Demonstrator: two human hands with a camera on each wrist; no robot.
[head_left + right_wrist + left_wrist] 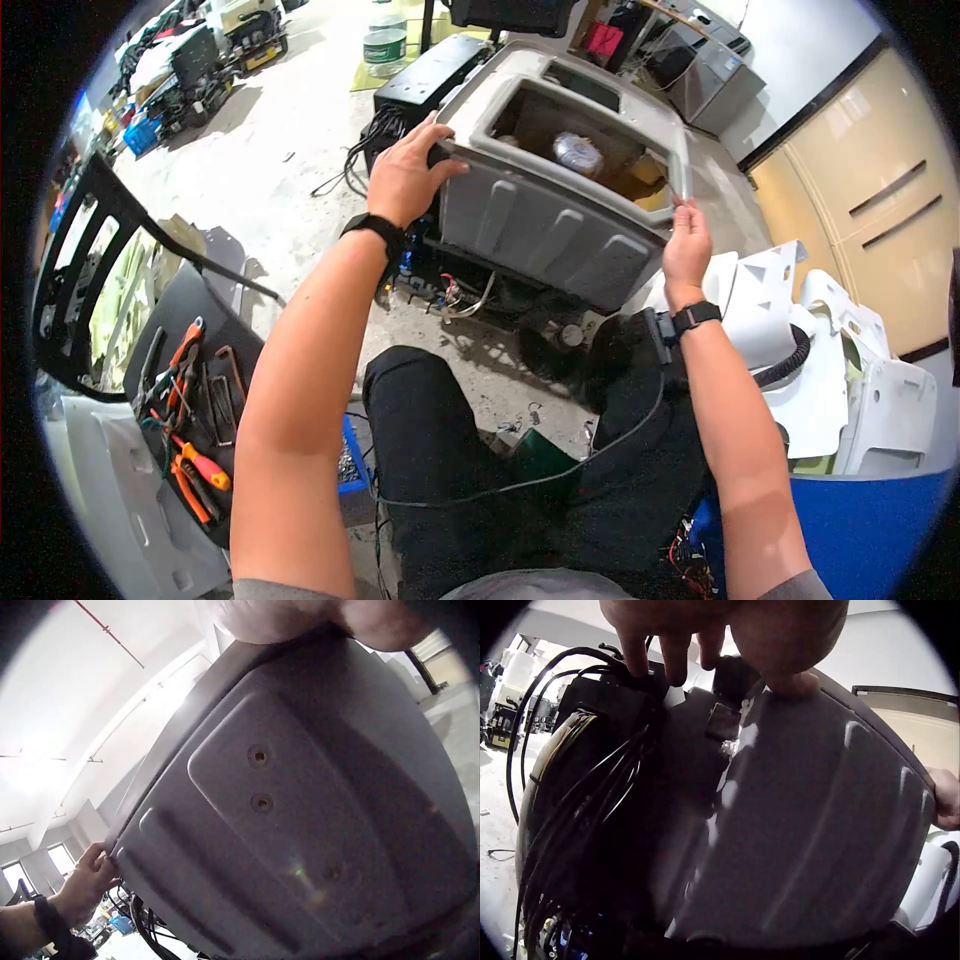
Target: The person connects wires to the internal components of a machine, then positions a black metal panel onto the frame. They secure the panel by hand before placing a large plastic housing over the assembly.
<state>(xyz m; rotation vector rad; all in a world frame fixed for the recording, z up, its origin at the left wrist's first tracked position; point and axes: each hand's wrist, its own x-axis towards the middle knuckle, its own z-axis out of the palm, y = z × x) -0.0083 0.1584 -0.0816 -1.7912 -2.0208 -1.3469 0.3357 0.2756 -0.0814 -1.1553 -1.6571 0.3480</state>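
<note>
Both hands, left hand [402, 180] and right hand [686, 250], are gripping the grey housing [545, 225] at opposite top corners; it's looking bulky, rigid, probably heavyish.

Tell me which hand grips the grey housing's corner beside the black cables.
The left hand, on the grey housing by the black cables; the right hand holds the opposite corner.

Both bare forearms are extended forward, black bands worn at the wrists. Left hand [405, 180] is raised, fingers curled over; right hand [686, 250] is held upright, fingers pinched.
</note>
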